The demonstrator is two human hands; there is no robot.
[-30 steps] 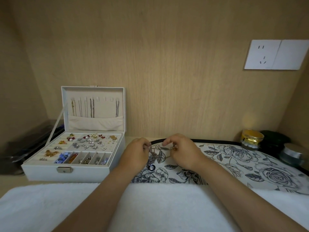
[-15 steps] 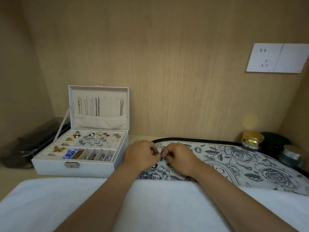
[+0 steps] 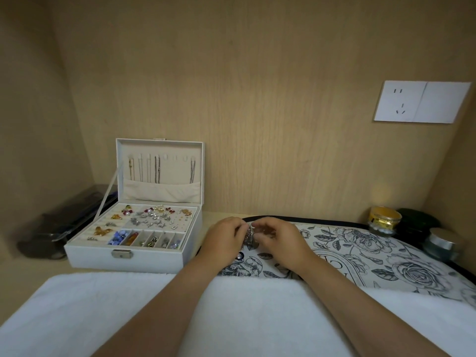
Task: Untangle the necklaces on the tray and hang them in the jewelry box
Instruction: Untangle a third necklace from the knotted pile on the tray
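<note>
Necklaces, a small silvery knot of chain, sit just below the centre of the frame, pinched between both hands above the left end of the floral tray. The left hand and right hand each curl their fingertips onto the clump from opposite sides, probably to tease the strands apart without dropping them. At centre left the white jewelry box stands on the bench, its lid propped upright. Several hung chains already dangle inside the lid, a short carry from the hands.
</note>
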